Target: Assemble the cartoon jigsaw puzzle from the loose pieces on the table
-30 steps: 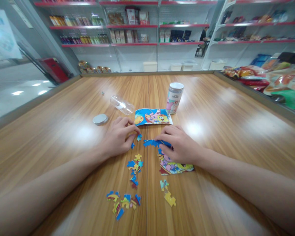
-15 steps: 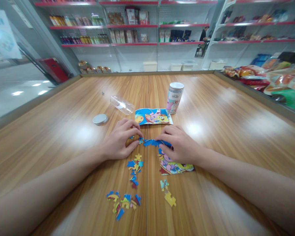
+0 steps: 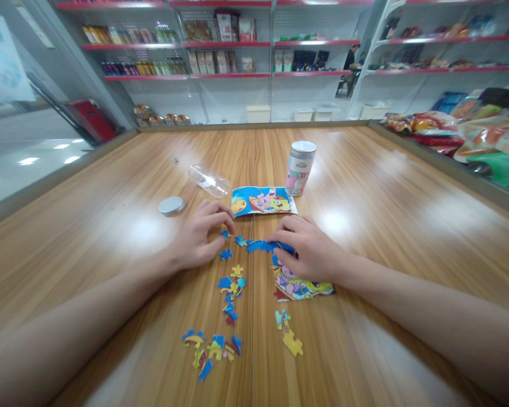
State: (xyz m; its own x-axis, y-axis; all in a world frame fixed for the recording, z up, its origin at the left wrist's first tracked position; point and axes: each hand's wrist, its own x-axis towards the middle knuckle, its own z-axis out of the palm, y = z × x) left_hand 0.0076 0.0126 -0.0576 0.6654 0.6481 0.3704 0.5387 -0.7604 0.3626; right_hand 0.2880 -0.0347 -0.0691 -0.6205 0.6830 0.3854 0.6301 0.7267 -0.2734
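Blue piece [image 3: 225, 233]: pinched in left hand [image 3: 197, 240] fingers.
Right hand [image 3: 309, 251]: flat on part-joined puzzle [image 3: 299, 287].
Loose pieces [image 3: 215, 345]: many left.

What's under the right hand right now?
The right hand lies on the partly joined puzzle section; its blue top edge and colourful lower part show. The middle pieces beneath the palm are hidden.
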